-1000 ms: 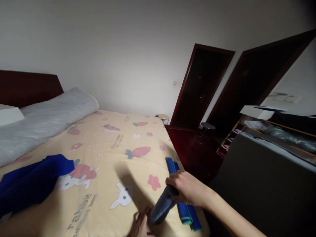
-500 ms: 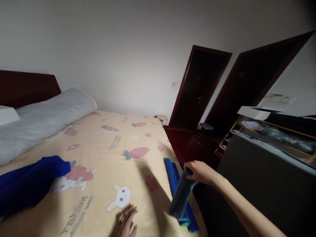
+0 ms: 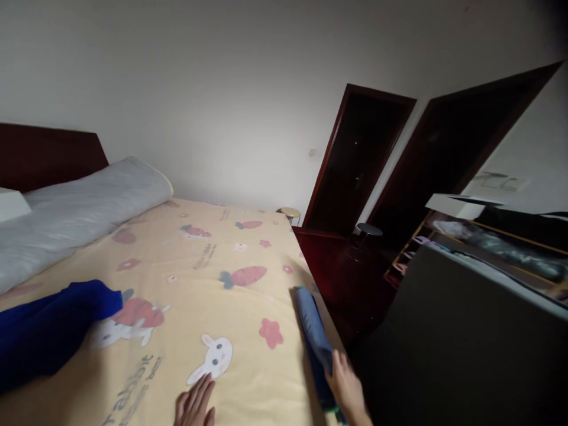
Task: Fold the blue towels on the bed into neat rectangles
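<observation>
Along the bed's right edge lies a rolled piece of greyish-blue, denim-like cloth (image 3: 313, 319). My right hand (image 3: 345, 381) is closed around its near end. Beneath it, mostly covered, are darker blue rolled cloths (image 3: 320, 381) with green edging. My left hand (image 3: 196, 402) rests on the yellow bed sheet (image 3: 248, 378), fingers stretched out and holding nothing, just below a printed white rabbit face. A crumpled royal-blue cloth (image 3: 57, 331) lies on the bed at the far left.
A long grey bolster or rolled quilt (image 3: 89, 198) lies by the dark headboard (image 3: 48, 154). Right of the bed stand a dark panel (image 3: 452, 331) and a loaded shelf (image 3: 501, 236). Two stools, one yellowish (image 3: 290, 212) and one dark (image 3: 370, 229), stand near the doors (image 3: 359, 160).
My right hand has lowered the denim-like roll and laid it lengthwise over the blue rolls. My left hand has shifted left and flattened onto the sheet.
</observation>
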